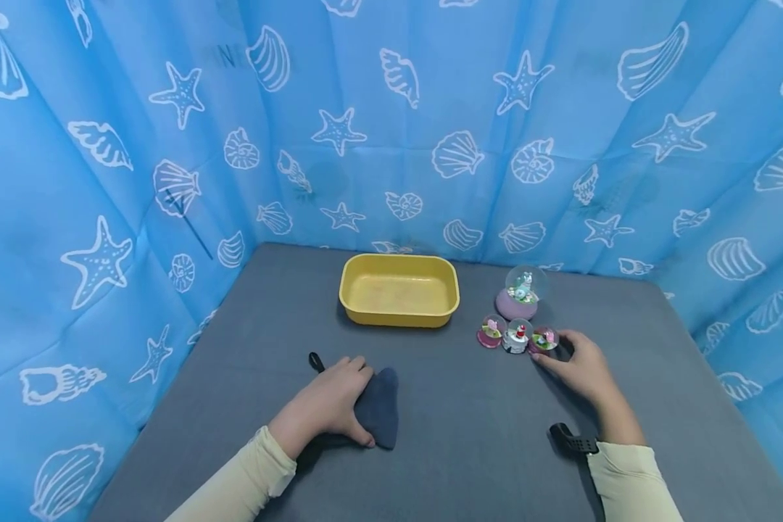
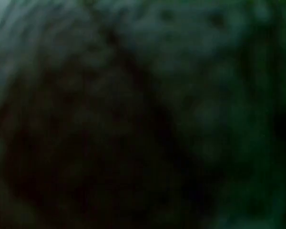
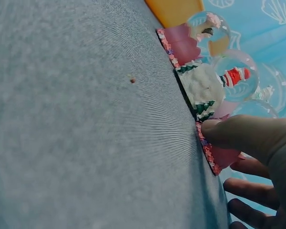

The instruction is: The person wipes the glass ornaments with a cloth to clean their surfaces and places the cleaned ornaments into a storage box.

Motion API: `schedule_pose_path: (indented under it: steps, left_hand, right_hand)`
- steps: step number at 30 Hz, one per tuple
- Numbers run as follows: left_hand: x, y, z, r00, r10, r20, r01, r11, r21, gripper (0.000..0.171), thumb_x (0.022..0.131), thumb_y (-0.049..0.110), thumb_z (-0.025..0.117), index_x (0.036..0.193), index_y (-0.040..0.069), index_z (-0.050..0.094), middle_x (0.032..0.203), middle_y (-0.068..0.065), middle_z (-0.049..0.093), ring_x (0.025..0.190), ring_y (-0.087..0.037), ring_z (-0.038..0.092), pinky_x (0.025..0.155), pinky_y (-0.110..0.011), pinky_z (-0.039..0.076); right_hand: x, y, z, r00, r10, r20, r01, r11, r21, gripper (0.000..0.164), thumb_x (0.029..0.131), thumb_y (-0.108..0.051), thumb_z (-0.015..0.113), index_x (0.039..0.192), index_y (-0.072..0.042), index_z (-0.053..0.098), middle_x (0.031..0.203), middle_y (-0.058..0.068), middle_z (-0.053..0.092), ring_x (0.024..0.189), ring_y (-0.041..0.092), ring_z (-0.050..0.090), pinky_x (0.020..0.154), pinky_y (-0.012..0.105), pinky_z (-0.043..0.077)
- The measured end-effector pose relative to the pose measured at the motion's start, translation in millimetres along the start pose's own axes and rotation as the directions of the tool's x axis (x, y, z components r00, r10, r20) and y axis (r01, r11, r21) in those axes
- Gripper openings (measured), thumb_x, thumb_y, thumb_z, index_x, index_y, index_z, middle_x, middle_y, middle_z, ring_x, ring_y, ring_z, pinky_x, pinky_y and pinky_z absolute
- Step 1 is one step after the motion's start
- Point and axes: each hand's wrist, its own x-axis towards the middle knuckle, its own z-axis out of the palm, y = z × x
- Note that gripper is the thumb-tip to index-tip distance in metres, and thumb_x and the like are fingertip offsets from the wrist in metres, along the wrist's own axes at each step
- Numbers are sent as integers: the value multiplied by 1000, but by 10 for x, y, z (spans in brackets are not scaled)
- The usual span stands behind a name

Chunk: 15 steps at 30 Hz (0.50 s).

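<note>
In the head view my left hand (image 1: 333,399) grips a folded dark blue cloth (image 1: 380,409) on the table, thumb at its near edge, fingers over its far side. The left wrist view is too dark and blurred to read. My right hand (image 1: 582,365) holds a small snow globe (image 1: 544,339) with a pink base, at the right end of a row. In the right wrist view the thumb (image 3: 219,132) presses that base and the other fingers are behind it. Beside it stand a white-based snow globe (image 1: 517,336) and another pink-based snow globe (image 1: 491,330).
A larger snow globe (image 1: 517,304) with a purple base stands behind the row. To its left sits a yellow rectangular tray (image 1: 398,320). A small black loop (image 1: 316,362) shows near the left hand. A blue shell-print curtain (image 1: 391,188) hangs around the grey table (image 1: 470,435).
</note>
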Motion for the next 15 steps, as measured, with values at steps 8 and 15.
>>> schedule_pose_path:
  steps: [8,15]
  left_hand:
    - [-39,-14,22,994,92,-59,-96,993,-72,93,58,68,82,130,15,56,116,4,56,103,-13,54,91,-35,50]
    - [-87,-24,28,986,125,-108,-137,984,-114,87,60,58,86,131,18,54,117,7,55,104,-10,54,92,-35,50]
  right_hand:
    - [80,-37,11,1000,0,12,1,1000,-25,68,81,-37,79,125,9,55,130,33,49,120,49,43,96,64,35]
    - [64,-3,30,1000,-19,-3,19,1000,23,59,80,-32,81,120,7,59,128,32,52,117,48,46,94,62,37]
